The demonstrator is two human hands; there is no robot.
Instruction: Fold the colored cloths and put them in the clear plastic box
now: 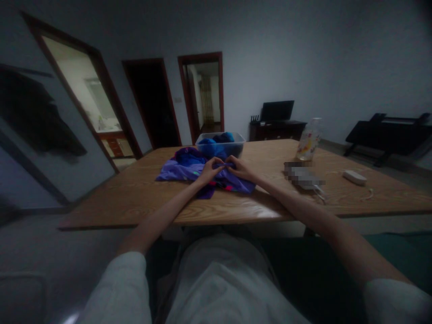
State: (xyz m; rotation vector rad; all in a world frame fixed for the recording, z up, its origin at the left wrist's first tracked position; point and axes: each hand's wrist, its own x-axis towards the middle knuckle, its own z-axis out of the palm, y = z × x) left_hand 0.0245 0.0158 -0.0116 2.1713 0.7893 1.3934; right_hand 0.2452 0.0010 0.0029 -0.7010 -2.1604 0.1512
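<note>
A purple fabric piece (180, 172) with dark blue, pink and green patches, which looks like a garment, lies crumpled on the wooden table. Both hands meet over its right half. My left hand (211, 168) is closed with thumb and fingers pinching a fold of the cloth. Close beside it, almost touching, my right hand (239, 168) pinches the same raised fold. Just behind the hands stands a clear plastic bin (238, 146) holding rolled blue fabric (208, 147). The fingertips and exact grip are small and partly hidden.
The wooden table (135, 204) has its near edge before my lap. On its right are a clear patterned bottle (308, 143), a blurred-out grey object (303, 177) with a cord, and a white oblong case (354, 177). A monitor (277, 110) stands on a dark cabinet behind.
</note>
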